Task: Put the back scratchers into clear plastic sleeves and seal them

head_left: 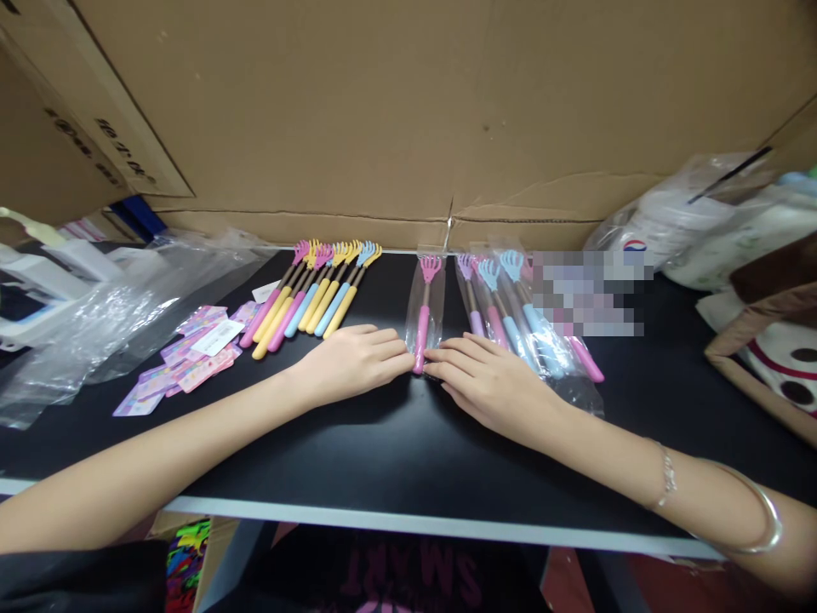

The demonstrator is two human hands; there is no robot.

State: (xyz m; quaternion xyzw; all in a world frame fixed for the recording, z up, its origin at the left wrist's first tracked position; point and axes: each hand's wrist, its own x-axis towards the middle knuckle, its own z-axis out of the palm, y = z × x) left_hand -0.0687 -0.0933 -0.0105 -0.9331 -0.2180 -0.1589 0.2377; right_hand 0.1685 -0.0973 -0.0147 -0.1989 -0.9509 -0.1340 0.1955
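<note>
A pink back scratcher (422, 328) lies in a clear plastic bag (437, 298) on the black table, claw end pointing away from me. My left hand (361, 362) is at the bag's lower left corner, fingers together and closed on its edge. From the other side, my right hand (488, 375) pinches the lower right edge. Both thumbs are mostly hidden. Left of the bag, several loose back scratchers (312, 302) in pink, yellow and blue lie side by side. To the right, several bagged back scratchers (511, 315) overlap, partly behind my right hand.
Small printed cards (197, 353) and a heap of clear plastic bags (140, 315) lie at the left. A cardboard wall (408, 111) closes off the back. A wrapped white tub (677, 217) and a brown-handled bag (766, 332) stand at the right. Below the table edge is a box of colourful items (188, 562).
</note>
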